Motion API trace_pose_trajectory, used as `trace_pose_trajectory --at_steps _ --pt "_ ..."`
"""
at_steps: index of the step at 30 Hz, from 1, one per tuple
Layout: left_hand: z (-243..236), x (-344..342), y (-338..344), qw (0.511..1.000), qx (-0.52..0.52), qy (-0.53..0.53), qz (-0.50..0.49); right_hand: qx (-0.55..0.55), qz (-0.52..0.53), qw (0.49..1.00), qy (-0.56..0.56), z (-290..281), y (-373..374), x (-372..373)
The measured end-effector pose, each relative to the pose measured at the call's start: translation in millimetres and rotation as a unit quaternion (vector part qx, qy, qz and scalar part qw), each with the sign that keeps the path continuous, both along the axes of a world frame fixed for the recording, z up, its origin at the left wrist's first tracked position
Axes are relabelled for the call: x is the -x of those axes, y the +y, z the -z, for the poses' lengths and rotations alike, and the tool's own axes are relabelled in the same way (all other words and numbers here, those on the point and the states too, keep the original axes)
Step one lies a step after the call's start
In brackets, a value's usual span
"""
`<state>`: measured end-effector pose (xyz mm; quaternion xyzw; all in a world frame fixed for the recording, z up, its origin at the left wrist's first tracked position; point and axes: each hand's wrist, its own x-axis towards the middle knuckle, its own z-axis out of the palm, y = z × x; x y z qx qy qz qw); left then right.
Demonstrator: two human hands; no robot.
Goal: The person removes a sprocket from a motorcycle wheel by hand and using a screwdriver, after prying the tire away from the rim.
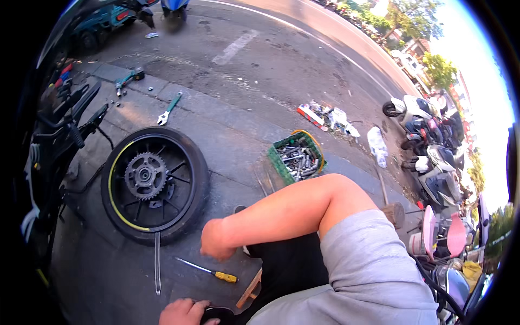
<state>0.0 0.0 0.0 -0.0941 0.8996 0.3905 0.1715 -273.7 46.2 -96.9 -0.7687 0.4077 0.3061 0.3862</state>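
Observation:
My right hand [216,239] hangs just right of the wheel's lower edge, curled closed; its fingers point down and whatever they hold, if anything, is hidden. At the bottom edge my left hand [183,312] has its fingers bent around a dark rounded thing [219,312], partly cut off and not identifiable. The motorcycle wheel [189,216] lies flat with its sprocket [142,187] facing up. A flat metal tyre lever [157,265] sticks out from the tyre's lower edge. Between my hands, on the pavement, is a screwdriver [225,277] with a yellow handle.
A green basket [280,165] full of sockets stands right of the wheel. Above the wheel lie an adjustable wrench [170,110] and a cordless power tool [128,79]. A motorcycle [49,157] stands at left. A wooden-headed mallet [392,214] and parked scooters [433,157] are at right.

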Motion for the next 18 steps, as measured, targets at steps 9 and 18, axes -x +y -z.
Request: trace_pose_trajectory --at_steps 9,18 --pt "-171.1 -29.9 90.8 0.725 0.229 0.510 -0.403 0.100 0.048 0.988 0.106 -3.0 -40.1 72.3" --pt "-271.5 31.5 165.4 0.598 0.260 0.712 -0.263 0.184 0.188 0.962 0.068 -34.9 34.2 106.2"
